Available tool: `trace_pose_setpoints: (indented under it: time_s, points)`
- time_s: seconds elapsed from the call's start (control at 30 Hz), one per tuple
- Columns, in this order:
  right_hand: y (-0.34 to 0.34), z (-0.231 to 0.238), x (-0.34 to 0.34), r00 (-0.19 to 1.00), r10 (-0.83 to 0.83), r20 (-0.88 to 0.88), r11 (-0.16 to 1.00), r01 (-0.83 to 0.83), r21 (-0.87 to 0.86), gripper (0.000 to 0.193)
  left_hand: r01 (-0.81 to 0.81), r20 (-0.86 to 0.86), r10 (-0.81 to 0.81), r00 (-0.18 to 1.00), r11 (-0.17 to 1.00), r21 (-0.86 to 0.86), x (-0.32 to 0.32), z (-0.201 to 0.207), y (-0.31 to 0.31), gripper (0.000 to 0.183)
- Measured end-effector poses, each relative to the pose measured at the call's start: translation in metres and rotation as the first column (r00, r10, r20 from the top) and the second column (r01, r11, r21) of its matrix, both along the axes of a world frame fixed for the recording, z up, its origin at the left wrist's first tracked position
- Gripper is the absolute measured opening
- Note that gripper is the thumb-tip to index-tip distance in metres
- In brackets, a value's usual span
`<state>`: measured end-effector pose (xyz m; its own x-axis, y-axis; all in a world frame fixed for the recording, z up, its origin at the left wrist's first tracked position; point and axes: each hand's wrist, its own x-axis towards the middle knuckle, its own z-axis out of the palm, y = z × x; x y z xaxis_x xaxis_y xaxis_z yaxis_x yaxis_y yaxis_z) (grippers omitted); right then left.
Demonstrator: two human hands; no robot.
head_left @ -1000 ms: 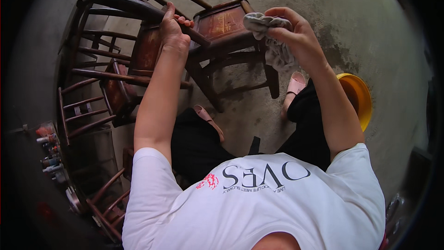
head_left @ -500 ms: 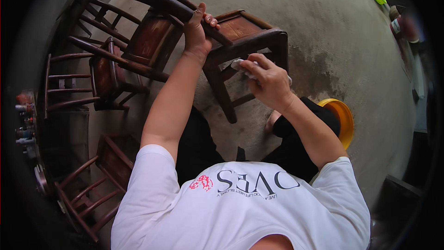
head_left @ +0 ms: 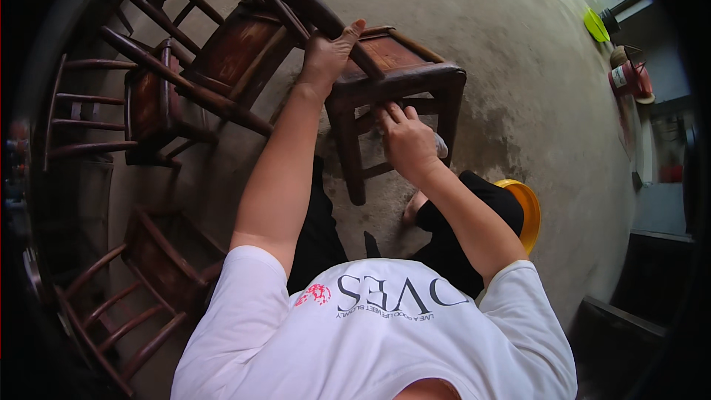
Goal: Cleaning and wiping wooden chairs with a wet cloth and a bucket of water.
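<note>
A dark brown wooden chair (head_left: 404, 76) stands in front of me, turned partly away, with a reddish-brown seat panel. My left hand (head_left: 326, 63) is closed round its back frame near the seat, thumb laid along the wood. Just below the seat's near edge, my right hand (head_left: 409, 141) reaches in between the legs, fingertips at the underside of the rail. A whitish cloth (head_left: 441, 146) pokes out beside its palm; most of it is hidden by the hand.
More wooden chairs crowd the left: one chair (head_left: 152, 104) stands by the others, another chair (head_left: 167, 259) nearer me. A yellow bucket (head_left: 527, 211) sits by my right leg. At the far right are a lime-green basin (head_left: 595, 25) and a red container (head_left: 629, 80). Damp patches mark the concrete floor (head_left: 548, 96).
My right hand with the cloth has moved slightly down and left, its fingers now under the seat rail. My left hand keeps its grip on the chair, which has shifted slightly in view.
</note>
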<state>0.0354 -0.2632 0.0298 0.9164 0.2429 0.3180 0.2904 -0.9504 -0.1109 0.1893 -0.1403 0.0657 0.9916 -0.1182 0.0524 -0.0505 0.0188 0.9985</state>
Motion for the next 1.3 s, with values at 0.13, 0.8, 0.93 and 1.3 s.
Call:
trace_pose_setpoints:
  time_s: [0.13,0.8,0.93,1.3]
  points:
    - [0.018,-0.005,0.006,0.993,-0.119,-0.007,0.992,0.119,0.047,0.029,0.126,0.015,-0.141,0.99,0.923,0.363,-0.017,0.0,0.002,0.049]
    - [0.009,0.013,0.008,0.986,-0.106,-0.132,0.974,0.076,-0.215,0.042,-0.116,0.267,-0.019,0.964,0.87,0.48,-0.033,-0.011,0.003,0.046]
    - [0.031,-0.003,0.015,0.982,-0.175,-0.071,0.983,0.179,0.05,0.019,-0.126,0.302,-0.038,0.953,0.855,0.504,-0.034,-0.017,0.003,0.046]
    - [-0.004,0.004,0.008,0.996,0.07,-0.049,0.987,-0.077,-0.143,0.035,-0.154,0.335,0.016,0.942,0.909,0.389,-0.033,-0.027,0.003,0.044]
